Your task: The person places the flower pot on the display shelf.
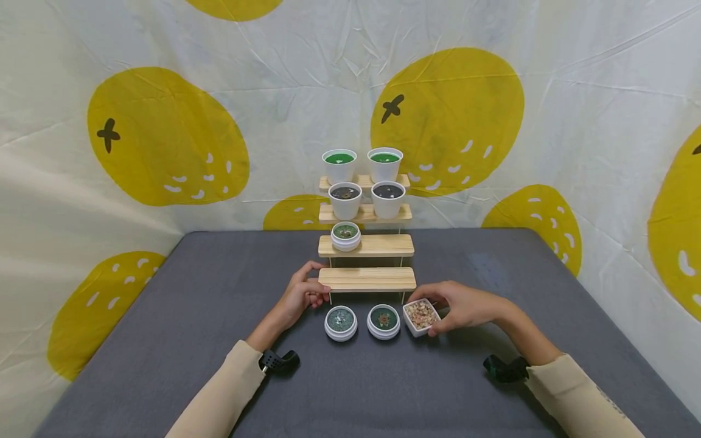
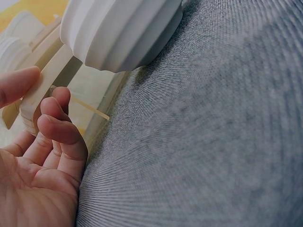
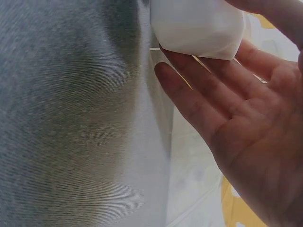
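Right hand (image 1: 465, 304) clamping square pot (image 1: 421, 316) between thumb and fingers; left hand (image 1: 296, 297) pinching wooden stand (image 1: 368, 278).
Step looking like bracing stand, securing pot; next move probably calling for a level lift. Right wrist view is cutting off pot's rim; whether its base is touching the counter (image 1: 361, 389), cannot tell.

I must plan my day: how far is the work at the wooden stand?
Seemingly done: the top two shelves hold four cups, the third shelf one pot. In hand: the right hand holds the square bowl; the left hand grips the bottom shelf. Probably left: two pots on the table and that bare shelf.
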The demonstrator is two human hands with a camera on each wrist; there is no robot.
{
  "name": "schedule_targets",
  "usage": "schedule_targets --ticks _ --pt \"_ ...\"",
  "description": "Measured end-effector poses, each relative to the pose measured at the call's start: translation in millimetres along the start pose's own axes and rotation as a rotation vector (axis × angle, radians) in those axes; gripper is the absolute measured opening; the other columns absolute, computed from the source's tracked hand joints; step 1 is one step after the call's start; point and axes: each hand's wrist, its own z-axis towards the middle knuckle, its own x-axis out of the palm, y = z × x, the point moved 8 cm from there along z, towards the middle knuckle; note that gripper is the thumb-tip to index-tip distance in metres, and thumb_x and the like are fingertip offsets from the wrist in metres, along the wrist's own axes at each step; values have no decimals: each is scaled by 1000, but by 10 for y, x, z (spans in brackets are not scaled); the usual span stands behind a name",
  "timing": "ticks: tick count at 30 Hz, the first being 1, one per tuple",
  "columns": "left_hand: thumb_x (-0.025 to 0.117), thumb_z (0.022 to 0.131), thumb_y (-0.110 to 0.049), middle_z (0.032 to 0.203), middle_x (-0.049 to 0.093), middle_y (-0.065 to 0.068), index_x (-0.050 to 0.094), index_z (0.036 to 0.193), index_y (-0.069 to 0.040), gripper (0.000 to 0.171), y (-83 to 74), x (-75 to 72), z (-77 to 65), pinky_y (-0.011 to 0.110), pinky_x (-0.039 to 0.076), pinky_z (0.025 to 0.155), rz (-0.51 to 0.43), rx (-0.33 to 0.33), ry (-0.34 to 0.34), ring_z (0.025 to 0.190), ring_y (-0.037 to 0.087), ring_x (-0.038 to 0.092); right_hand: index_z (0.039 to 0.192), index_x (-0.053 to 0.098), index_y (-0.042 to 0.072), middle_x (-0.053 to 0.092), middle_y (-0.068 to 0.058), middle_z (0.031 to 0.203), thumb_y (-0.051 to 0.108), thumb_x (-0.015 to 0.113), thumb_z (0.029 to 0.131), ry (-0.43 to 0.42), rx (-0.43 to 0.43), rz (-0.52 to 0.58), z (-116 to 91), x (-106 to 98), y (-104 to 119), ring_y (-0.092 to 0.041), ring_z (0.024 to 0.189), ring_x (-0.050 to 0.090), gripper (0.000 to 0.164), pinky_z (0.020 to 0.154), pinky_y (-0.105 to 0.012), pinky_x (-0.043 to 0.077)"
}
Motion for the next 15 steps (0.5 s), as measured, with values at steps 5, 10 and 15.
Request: schedule_targets --ticks 5,10,15 --pt "64 86 -2 68 66 4 44 131 -7 49 -4 -13 -1 24 44 51 6 6 3 54 12 54 134 60 7 68 -8 123 16 83 86 -42 -22 -8 -17 -73 73 -10 105 67 55 100 -28 54" --pt "63 86 -1 69 66 4 45 132 -7 49 0 -29 1 24 44 51 0 9 -1 54 13 54 136 58 9 67 -7 123 17 83 86 -72 -22 -9 -3 -181 191 -12 103 68 56 97 -29 55" --pt "63 87 -2 68 66 3 44 132 -7 49 3 -4 -2 24 44 51 -5 10 4 54 12 53 137 56 12 66 -8 129 19 82 87 -114 1 -32 25 -332 330 -15 104 68 57 97 -32 56"
